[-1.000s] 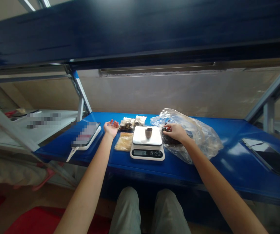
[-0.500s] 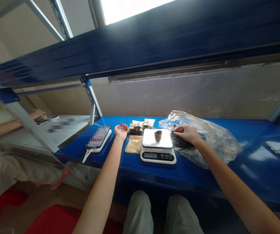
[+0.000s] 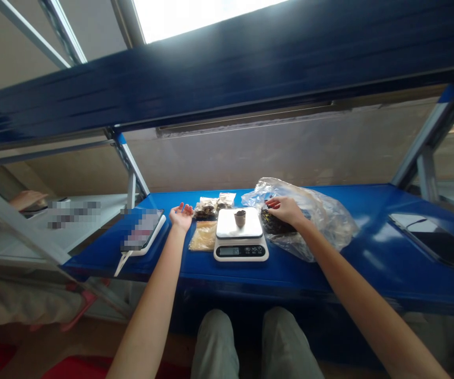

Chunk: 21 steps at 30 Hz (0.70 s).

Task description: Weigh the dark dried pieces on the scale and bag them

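A white kitchen scale stands on the blue shelf with a small brown cup on its platform. My left hand rests palm up and open on the shelf, left of the scale, beside small clear packets of dark bits and a packet of tan material. My right hand reaches into a large clear plastic bag, with fingers curled over the dark dried material inside. Whether they grip any of it is unclear.
A phone on a white power bank lies at the shelf's left end. A dark flat device lies at the right. Another person's hand rests on the neighbouring white shelf. A blue shelf beam hangs overhead. My knees are below the shelf edge.
The camera has swung about, and both hands have kept their places. My right hand stays in the bag and my left hand stays palm up.
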Each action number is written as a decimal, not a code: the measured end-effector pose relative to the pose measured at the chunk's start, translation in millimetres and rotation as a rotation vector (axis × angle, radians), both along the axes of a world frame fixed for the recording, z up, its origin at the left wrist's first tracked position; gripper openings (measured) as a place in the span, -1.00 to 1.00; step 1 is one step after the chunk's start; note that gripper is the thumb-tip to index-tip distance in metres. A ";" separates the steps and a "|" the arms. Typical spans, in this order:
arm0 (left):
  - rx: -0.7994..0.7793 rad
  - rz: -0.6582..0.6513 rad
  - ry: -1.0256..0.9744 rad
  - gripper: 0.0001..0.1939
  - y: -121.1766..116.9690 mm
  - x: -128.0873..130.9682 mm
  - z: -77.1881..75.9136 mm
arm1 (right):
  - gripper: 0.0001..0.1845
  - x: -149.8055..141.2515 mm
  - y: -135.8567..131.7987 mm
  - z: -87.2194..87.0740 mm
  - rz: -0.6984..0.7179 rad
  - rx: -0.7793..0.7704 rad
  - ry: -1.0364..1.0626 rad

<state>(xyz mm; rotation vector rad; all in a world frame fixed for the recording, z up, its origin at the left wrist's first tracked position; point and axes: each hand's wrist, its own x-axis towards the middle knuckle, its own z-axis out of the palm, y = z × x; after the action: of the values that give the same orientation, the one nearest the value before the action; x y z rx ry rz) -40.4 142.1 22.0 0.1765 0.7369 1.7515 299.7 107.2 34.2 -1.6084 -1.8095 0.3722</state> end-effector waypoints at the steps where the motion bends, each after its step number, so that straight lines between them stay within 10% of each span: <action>1: 0.001 0.001 -0.002 -0.87 0.0 0.2 0.1 | -0.73 -0.4 -0.1 0.3 0.005 -0.006 0.007; 21: 0.002 -0.001 0.020 -0.88 -1.7 0.7 0.9 | -0.65 -4.5 -5.4 3.3 0.016 0.035 -0.083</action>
<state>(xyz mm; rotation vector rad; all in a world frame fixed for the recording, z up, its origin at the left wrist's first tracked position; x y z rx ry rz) -39.7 140.4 22.9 0.1956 0.7490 1.7520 295.2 101.8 37.5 -1.6079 -1.8816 0.2826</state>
